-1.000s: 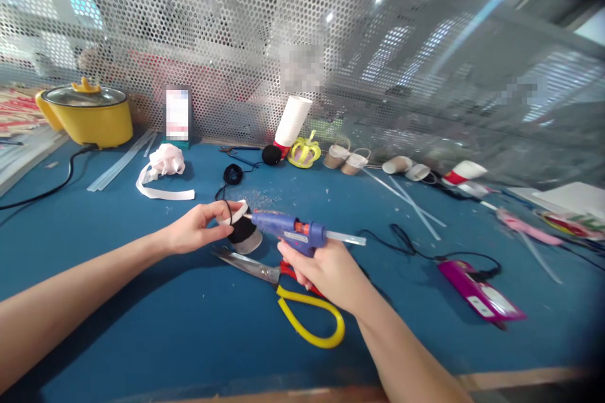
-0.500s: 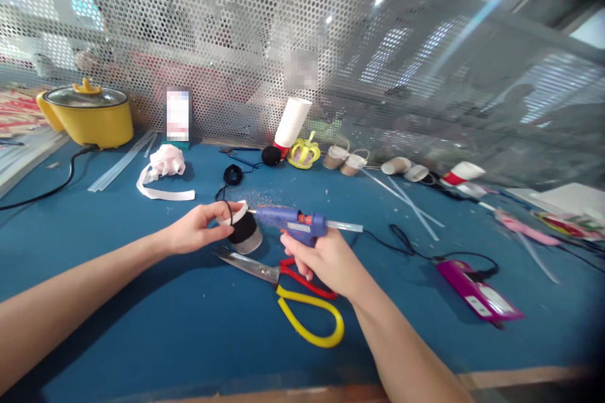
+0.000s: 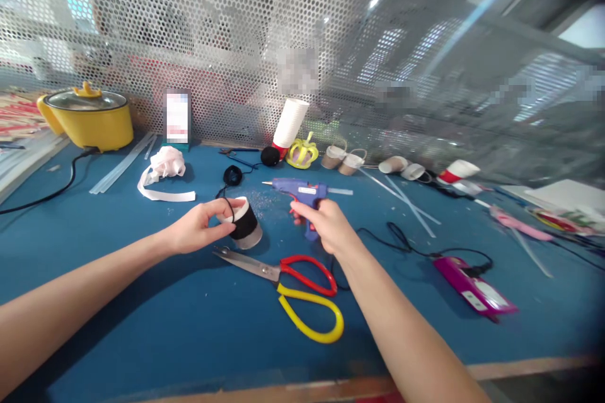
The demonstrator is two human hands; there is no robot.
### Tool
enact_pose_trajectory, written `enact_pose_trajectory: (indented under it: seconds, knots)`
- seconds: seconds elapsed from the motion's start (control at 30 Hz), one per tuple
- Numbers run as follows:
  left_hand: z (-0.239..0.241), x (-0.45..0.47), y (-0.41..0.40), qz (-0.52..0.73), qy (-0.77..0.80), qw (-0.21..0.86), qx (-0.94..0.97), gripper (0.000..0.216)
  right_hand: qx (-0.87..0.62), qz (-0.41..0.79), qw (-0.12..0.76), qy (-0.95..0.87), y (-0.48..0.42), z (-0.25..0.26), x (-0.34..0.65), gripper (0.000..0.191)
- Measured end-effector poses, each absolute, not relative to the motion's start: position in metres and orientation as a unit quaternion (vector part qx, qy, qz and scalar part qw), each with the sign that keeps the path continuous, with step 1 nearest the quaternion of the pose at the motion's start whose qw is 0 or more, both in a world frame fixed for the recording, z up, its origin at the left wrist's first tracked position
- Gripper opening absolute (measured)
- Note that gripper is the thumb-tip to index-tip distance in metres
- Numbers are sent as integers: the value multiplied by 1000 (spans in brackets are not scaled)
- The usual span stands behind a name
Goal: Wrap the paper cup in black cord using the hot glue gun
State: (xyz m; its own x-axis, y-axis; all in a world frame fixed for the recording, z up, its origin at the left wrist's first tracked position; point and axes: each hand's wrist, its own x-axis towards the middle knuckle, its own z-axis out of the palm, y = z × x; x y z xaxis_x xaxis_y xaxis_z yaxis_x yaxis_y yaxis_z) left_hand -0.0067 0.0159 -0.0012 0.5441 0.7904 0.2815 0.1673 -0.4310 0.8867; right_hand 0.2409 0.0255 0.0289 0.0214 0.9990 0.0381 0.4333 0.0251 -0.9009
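My left hand (image 3: 201,225) pinches the rim of a small paper cup (image 3: 249,240), which is tilted and has black yarn (image 3: 245,220) wound round its middle. A strand of that yarn runs from the fingers up to a small black bundle (image 3: 232,175) on the table. My right hand (image 3: 328,223) grips a blue glue gun (image 3: 295,186) by its handle, fingers at the red trigger. The nozzle points left, above and apart from the cup, and a clear glue stick (image 3: 340,191) juts from the back. Scissors (image 3: 265,269) with red and yellow handles lie just below.
A yellow electric pot (image 3: 94,126) and a phone (image 3: 178,116) stand at the back left, near crumpled white ribbon (image 3: 167,162). Along the mesh panel are stacked cups (image 3: 290,123) and a yellow pumpkin-shaped craft (image 3: 302,152). A purple power strip (image 3: 475,288) lies right, with a trailing cord.
The glue gun has moved up and away to the right from the cup's rim, carried by my right hand. My left hand keeps its hold on the cup.
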Motion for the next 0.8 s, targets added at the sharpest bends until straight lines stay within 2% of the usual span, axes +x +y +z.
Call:
enact_pose_trajectory:
  seconds: [0.07, 0.3, 0.4, 0.5, 0.6, 0.7, 0.8]
  knots:
    - [4, -7, 14, 358, 323, 380, 789, 13, -641, 298, 360, -609, 44, 22, 245, 24]
    - [15, -4, 6, 302, 302, 160, 890, 7, -702, 264, 262, -607, 79, -1, 240, 35]
    - [13, -3, 5, 280, 304, 102, 905, 10, -724, 209, 234, -615, 83, 3, 237, 35]
    - [12, -3, 5, 258, 313, 78, 911, 16, -732, 117, 238, -627, 74, 20, 227, 27]
    - [12, -2, 5, 253, 313, 70, 913, 15, -611, 48, 276, -741, 52, 41, 205, 27]
    - [12, -1, 4, 256, 321, 67, 910, 12, -457, 125, 302, -827, 29, 54, 175, 32]
    - [13, 0, 3, 257, 331, 68, 905, 12, -456, 166, 273, -831, 19, 54, 154, 35]
